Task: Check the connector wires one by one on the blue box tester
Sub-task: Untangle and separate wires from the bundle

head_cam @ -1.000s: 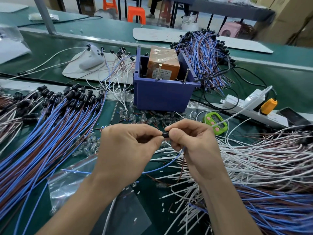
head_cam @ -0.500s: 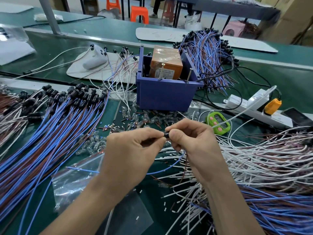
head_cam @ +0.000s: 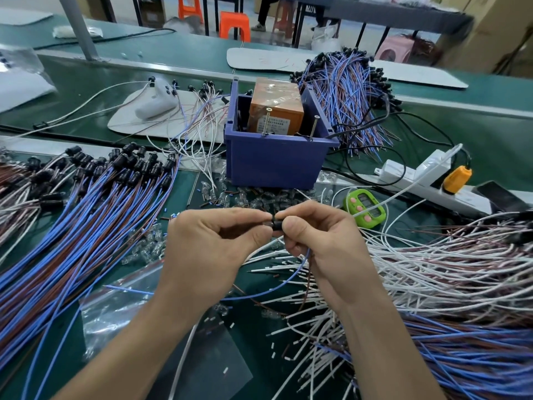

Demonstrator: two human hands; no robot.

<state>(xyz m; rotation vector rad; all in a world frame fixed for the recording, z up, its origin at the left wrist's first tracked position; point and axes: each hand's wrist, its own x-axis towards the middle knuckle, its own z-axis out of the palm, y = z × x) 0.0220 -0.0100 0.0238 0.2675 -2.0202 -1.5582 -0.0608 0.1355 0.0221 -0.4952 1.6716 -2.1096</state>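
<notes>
**A:** What's on the table [head_cam: 476, 125]?

**B:** Heaps of wires, mostly. There's a blue-and-brown bundle [head_cam: 86, 226] on my left and a white-and-brown heap [head_cam: 432, 264] on my right. The blue box [head_cam: 277, 163] stands in the middle, well ahead of my hands. It has an orange unit [head_cam: 277, 111] inside and two upright screws [head_cam: 266, 122] at its near rim.

**A:** And your hands?

**B:** They meet in front of me, above the table. My right grip [head_cam: 323, 243] pinches a black connector [head_cam: 277, 225] between thumb and forefinger. My left grip [head_cam: 210, 249] pinches the connector's left end. Something small and clear may sit under those fingertips, but I cannot tell. The connector's blue wire [head_cam: 288, 284] hangs below my right palm, with a brown one beside it.

**A:** Which step is that?

**B:** I judge I'm readying one wire for its check, perhaps seating a bulb. It isn't at the box yet.

**A:** And next?

**B:** Probably I carry it forward to the box and touch its bare ends to the two screws, one lead on each. That calls for keeping hold of the connector and keeping the leads apart.
</notes>
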